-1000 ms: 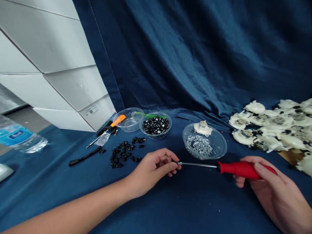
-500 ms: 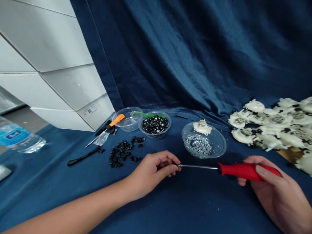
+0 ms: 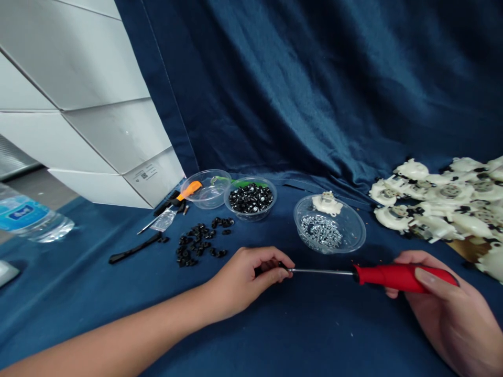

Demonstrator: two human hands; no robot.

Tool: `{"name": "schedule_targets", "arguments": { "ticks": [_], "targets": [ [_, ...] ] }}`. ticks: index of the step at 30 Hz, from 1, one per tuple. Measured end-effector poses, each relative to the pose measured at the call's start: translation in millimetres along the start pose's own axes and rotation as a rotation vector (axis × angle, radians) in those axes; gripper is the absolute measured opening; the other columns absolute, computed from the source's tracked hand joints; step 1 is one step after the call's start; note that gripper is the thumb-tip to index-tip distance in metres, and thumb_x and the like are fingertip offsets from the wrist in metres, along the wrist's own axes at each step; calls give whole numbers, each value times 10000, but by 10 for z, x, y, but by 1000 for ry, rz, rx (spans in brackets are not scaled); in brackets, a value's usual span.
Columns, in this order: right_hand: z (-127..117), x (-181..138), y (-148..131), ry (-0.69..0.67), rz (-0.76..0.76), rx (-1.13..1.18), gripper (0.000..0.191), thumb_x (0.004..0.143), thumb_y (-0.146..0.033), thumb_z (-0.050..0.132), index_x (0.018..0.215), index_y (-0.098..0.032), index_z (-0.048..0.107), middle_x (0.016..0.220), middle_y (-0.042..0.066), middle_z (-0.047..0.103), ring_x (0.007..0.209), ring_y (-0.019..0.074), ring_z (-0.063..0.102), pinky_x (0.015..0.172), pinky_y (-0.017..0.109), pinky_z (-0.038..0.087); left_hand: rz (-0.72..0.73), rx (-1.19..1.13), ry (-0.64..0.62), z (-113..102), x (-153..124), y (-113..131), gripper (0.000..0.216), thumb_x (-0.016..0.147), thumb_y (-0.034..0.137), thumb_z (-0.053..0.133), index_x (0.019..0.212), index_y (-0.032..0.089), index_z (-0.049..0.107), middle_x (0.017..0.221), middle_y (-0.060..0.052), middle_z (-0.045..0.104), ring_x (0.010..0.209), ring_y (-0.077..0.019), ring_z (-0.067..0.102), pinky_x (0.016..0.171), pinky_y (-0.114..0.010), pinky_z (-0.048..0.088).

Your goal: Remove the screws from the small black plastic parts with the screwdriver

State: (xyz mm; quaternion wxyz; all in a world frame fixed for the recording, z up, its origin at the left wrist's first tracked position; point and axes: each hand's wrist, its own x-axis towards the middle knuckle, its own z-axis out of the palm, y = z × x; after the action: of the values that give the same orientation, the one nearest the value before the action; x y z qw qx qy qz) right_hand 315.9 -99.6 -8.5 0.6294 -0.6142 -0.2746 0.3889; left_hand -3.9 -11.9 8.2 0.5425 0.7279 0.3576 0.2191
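My right hand (image 3: 444, 298) is wrapped round the red handle of a screwdriver (image 3: 393, 276), its metal shaft pointing left. The tip meets the fingertips of my left hand (image 3: 259, 275), which pinch a small black part (image 3: 282, 265) mostly hidden by the fingers. Behind the shaft stands a clear bowl of silver screws (image 3: 321, 231), with a cream plastic part (image 3: 327, 203) resting inside its far rim. To the left, loose small black parts (image 3: 196, 243) lie in a scattered pile. A second clear bowl holds many black pieces with shiny centres (image 3: 251, 199).
Cream plastic assemblies (image 3: 444, 193) are heaped at the right. A clear bowl (image 3: 208, 196) stands by an orange-handled tool (image 3: 190, 189). A black strip (image 3: 133, 250) lies at the left, near a water bottle (image 3: 31, 214). White boxes (image 3: 90, 131) rise behind, beside a blue curtain (image 3: 294, 94).
Both hands keep their hold, the screwdriver tip still at the left fingertips. The left fingers have closed in slightly, and the view has shifted a little.
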Motion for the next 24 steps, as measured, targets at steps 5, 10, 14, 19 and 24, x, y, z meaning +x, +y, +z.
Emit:
{"name": "schedule_targets", "arguments": {
  "ticks": [5, 10, 14, 19, 24],
  "targets": [
    [33, 0, -28, 5, 0, -21, 396, 577, -645, 936, 732, -297, 827, 623, 40, 715, 554, 209, 646, 507, 256, 568, 31, -29, -20, -11, -6, 1, 150, 1074, 280, 693, 1163, 204, 787, 1058, -56, 845, 895, -183, 756, 806, -296, 581],
    [13, 15, -11, -13, 7, -10, 396, 604, -636, 934, 754, -286, 826, 636, 42, 720, 561, 203, 641, 512, 258, 564, 27, -50, -22, -8, -3, -22, 141, 1071, 286, 694, 1150, 204, 778, 1063, -60, 849, 906, -193, 760, 813, -314, 591],
    [13, 18, 1, -21, 4, -13, 404, 636, -639, 929, 786, -277, 830, 602, 47, 710, 543, 222, 633, 506, 295, 570, 14, -60, -18, -8, -1, -34, 147, 1070, 291, 702, 1155, 202, 783, 1064, -61, 849, 905, -190, 759, 821, -318, 595],
    [-9, 19, 28, -78, -31, -45, 428, 766, -681, 862, 814, -257, 832, 647, 72, 729, 594, 250, 655, 564, 342, 596, 10, -61, -20, -15, -9, -36, 141, 1074, 288, 705, 1146, 198, 786, 1057, -57, 847, 914, -185, 760, 825, -309, 589],
    [-93, 73, 108, -141, 18, 68, 356, 820, -610, 802, 963, -287, 842, 752, 80, 799, 697, 303, 739, 689, 400, 629, 3, -104, -11, -12, -11, -39, 142, 1074, 290, 711, 1147, 190, 780, 1067, -64, 842, 914, -183, 755, 837, -314, 599]
  ]
}}
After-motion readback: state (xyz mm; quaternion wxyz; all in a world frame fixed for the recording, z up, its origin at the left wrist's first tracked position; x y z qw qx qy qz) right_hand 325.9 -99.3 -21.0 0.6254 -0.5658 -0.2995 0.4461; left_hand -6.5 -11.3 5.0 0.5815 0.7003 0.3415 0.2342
